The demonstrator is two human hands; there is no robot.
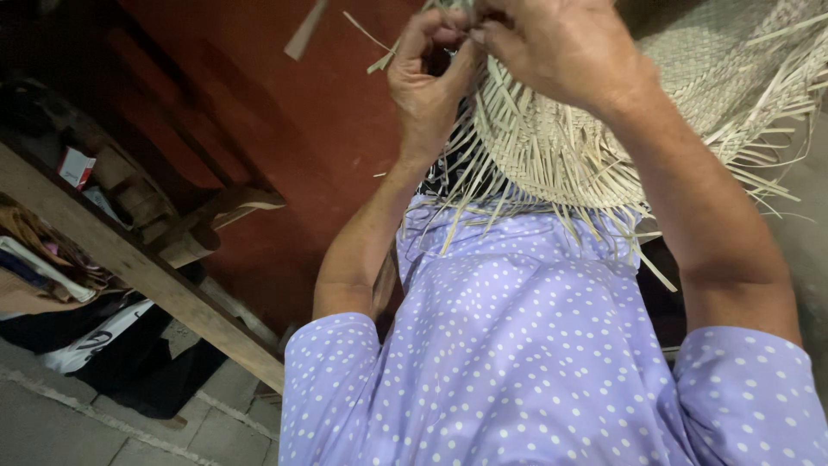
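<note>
A pale woven straw piece (552, 147) with many loose strip ends rests on my lap, against my lilac polka-dot dress (517, 345). My left hand (427, 78) pinches thin straw strips (379, 53) at the weave's upper edge, fingers curled shut on them. My right hand (561, 47) lies on top of the weave right beside it, fingertips meeting the left hand's at the same strips. What the right fingers grip is hidden under the hand.
A dark red wall (285, 129) stands to the left. A slanted wooden beam (138, 267) crosses the lower left, with cloth, bags and a small red-and-white box (76, 166) behind it. Grey tiled floor (60, 423) lies at the bottom left.
</note>
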